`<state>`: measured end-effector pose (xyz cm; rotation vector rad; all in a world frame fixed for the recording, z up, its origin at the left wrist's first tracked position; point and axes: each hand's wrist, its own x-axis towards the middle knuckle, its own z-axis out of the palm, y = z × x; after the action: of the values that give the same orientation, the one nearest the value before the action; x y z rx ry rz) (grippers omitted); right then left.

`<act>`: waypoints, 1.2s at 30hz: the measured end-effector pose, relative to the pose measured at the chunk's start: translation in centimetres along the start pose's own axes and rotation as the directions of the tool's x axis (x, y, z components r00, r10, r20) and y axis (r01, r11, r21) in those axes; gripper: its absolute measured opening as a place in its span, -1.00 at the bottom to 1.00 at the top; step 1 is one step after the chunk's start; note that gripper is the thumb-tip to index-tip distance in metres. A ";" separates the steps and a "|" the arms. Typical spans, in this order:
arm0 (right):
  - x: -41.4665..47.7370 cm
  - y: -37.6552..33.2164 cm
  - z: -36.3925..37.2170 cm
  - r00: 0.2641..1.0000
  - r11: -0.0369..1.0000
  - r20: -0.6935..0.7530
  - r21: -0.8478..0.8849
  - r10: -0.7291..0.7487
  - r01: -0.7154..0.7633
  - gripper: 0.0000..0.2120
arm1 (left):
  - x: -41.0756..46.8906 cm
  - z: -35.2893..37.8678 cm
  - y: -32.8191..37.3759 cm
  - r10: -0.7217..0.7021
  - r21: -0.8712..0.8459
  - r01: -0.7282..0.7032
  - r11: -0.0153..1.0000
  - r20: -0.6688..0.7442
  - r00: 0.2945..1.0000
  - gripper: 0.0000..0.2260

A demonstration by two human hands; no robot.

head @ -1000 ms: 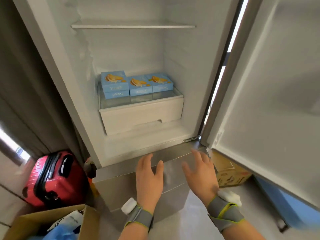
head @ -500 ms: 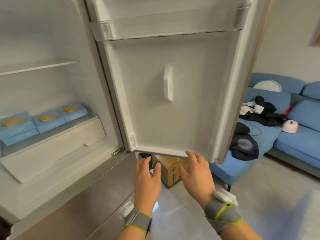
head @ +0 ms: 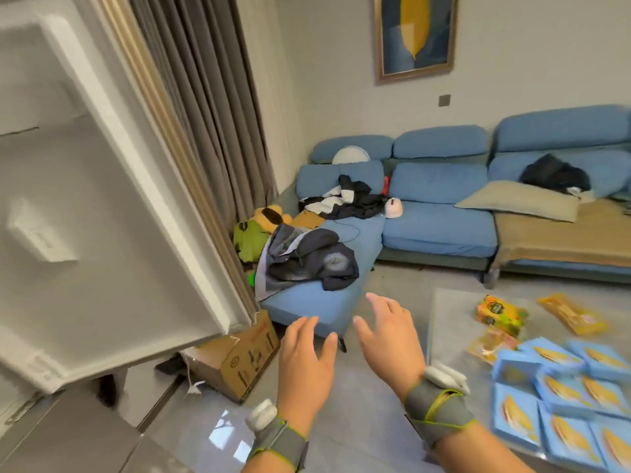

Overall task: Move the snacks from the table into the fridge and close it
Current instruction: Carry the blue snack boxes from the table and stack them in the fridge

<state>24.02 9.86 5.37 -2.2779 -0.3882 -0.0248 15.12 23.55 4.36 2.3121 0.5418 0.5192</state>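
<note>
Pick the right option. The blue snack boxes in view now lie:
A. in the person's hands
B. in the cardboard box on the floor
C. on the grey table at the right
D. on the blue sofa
C: the blue snack boxes lie clustered on the grey table at the right, and the left hand and right hand are open and hold nothing.

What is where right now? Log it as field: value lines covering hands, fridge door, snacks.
left hand: open, empty, over the floor
right hand: open, empty, beside the left
fridge door: open, at left
blue boxes: many, on the table at right
other snacks: orange packet and green pack, farther back on the table
task state: snacks on the table, door not yet closed
</note>
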 end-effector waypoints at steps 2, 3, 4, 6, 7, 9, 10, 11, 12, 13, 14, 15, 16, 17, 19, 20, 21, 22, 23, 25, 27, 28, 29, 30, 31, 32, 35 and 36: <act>0.6 2.7 -1.9 0.998 0.998 -0.035 0.014 0.059 -0.058 -0.46 | 0.5 2.6 2.0 0.037 0.028 -0.040 0.999 0.072 0.997 -0.54; 0.6 2.9 -2.3 0.997 0.998 -0.035 0.019 0.068 -0.068 -0.46 | 0.9 3.1 2.1 0.047 0.033 -0.050 0.998 0.081 0.996 -0.53; 0.7 4.0 -2.9 0.995 0.995 -0.043 0.026 0.094 -0.093 -0.46 | 1.2 4.1 2.9 0.063 0.039 -0.067 0.997 0.102 0.993 -0.49; 0.9 6.3 -4.3 0.985 0.987 -0.067 0.036 0.162 -0.160 -0.46 | 1.8 6.5 4.4 0.093 0.059 -0.102 0.993 0.145 0.985 -0.41; 1.2 7.3 -5.0 0.979 0.981 -0.071 0.035 0.192 -0.190 -0.46 | 2.2 7.8 5.0 0.103 0.059 -0.115 0.992 0.170 0.980 -0.43; 1.8 9.3 -6.1 0.964 0.968 -0.086 0.027 0.251 -0.249 -0.47 | 3.1 10.1 6.0 0.133 0.033 -0.145 0.989 0.232 0.964 -0.52; 2.6 11.0 -6.6 0.952 0.957 -0.105 0.019 0.289 -0.289 -0.47 | 3.8 11.9 6.8 0.155 0.021 -0.166 0.986 0.273 0.949 -0.54; 3.2 12.1 -7.2 0.942 0.948 -0.113 0.007 0.316 -0.317 -0.47 | 4.5 13.4 7.2 0.171 0.014 -0.183 0.983 0.296 0.940 -0.54; 3.4 12.4 -7.7 0.942 0.947 -0.107 -0.002 0.319 -0.321 -0.47 | 4.7 13.9 7.4 0.173 0.021 -0.187 0.982 0.296 0.940 -0.53; 4.0 13.2 -8.2 0.934 0.939 -0.111 -0.016 0.339 -0.343 -0.47 | 5.3 15.0 7.8 0.181 0.006 -0.193 0.981 0.313 0.932 -0.53; 4.8 14.1 -8.5 0.926 0.931 -0.122 -0.025 0.358 -0.363 -0.48 | 6.1 16.3 8.2 0.197 -0.017 -0.203 0.979 0.334 0.922 -0.53; 5.6 14.6 -8.7 0.918 0.923 -0.126 -0.028 0.377 -0.383 -0.48 | 6.9 17.3 8.4 0.199 -0.031 -0.201 0.979 0.347 0.916 -0.53; 6.5 15.1 -8.9 0.909 0.915 -0.139 -0.037 0.394 -0.402 -0.49 | 8.0 18.5 8.4 0.191 -0.046 -0.187 0.981 0.370 0.909 -0.53; 7.6 15.8 -9.4 0.902 0.907 -0.142 -0.054 0.407 -0.418 -0.49 | 9.2 19.8 8.6 0.189 -0.070 -0.176 0.982 0.384 0.904 -0.52; 8.3 16.7 -10.4 0.895 0.897 -0.141 -0.072 0.424 -0.436 -0.50 | 10.1 20.9 9.4 0.197 -0.100 -0.171 0.980 0.383 0.902 -0.53; 9.9 17.5 -10.3 0.889 0.886 -0.135 -0.101 0.438 -0.452 -0.50 | 11.6 22.4 9.1 0.178 -0.132 -0.136 0.982 0.401 0.899 -0.53; 11.0 18.1 -10.5 0.877 0.872 -0.130 -0.112 0.463 -0.477 -0.51 | 12.6 23.5 9.0 0.162 -0.145 -0.111 0.983 0.416 0.895 -0.52; 11.8 18.6 -10.7 0.867 0.860 -0.136 -0.123 0.479 -0.495 -0.51 | 13.3 24.5 9.1 0.162 -0.160 -0.102 0.982 0.425 0.890 -0.52; 12.7 19.2 -11.0 0.860 0.850 -0.148 -0.143 0.489 -0.507 -0.52 | 14.1 25.6 9.2 0.153 -0.170 -0.085 0.982 0.443 0.884 -0.52; 13.9 20.4 -11.5 0.850 0.835 -0.164 -0.166 0.500 -0.524 -0.54 | 14.9 27.8 9.4 0.149 -0.184 -0.068 0.981 0.468 0.871 -0.54; 14.7 21.4 -11.7 0.836 0.821 -0.166 -0.166 0.523 -0.547 -0.54 | 15.7 29.8 9.4 0.134 -0.185 -0.044 0.982 0.509 0.851 -0.54; 15.3 22.2 -11.7 0.823 0.807 -0.175 -0.167 0.541 -0.566 -0.53 | 16.1 30.9 9.5 0.129 -0.181 -0.034 0.983 0.541 0.831 -0.54; 15.5 23.3 -11.9 0.803 0.788 -0.184 -0.164 0.567 -0.594 -0.53 | 16.3 32.2 9.7 0.138 -0.189 -0.036 0.981 0.561 0.816 -0.54; 15.5 24.1 -12.2 0.792 0.774 -0.191 -0.172 0.580 -0.609 -0.53 | 16.5 33.1 10.0 0.144 -0.186 -0.042 0.982 0.579 0.803 -0.56; 15.4 24.4 -12.4 0.789 0.771 -0.188 -0.173 0.585 -0.613 -0.53 | 16.6 33.3 10.2 0.156 -0.192 -0.051 0.980 0.581 0.799 -0.58; 15.3 25.2 -12.7 0.773 0.755 -0.185 -0.173 0.607 -0.633 -0.52 | 16.7 34.0 10.6 0.158 -0.192 -0.050 0.980 0.600 0.784 -0.59; 15.1 27.4 -13.2 0.726 0.711 -0.180 -0.149 0.664 -0.687 -0.52 | 16.6 36.6 10.9 0.154 -0.179 -0.046 0.983 0.656 0.739 -0.59; 15.0 29.0 -13.9 0.703 0.692 -0.180 -0.128 0.688 -0.711 -0.52 | 16.5 38.2 11.4 0.152 -0.174 -0.042 0.984 0.684 0.714 -0.58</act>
<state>48.06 -14.40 -4.13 -2.4546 0.6040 0.2043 50.72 3.82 -10.03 2.1805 0.0021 -0.2856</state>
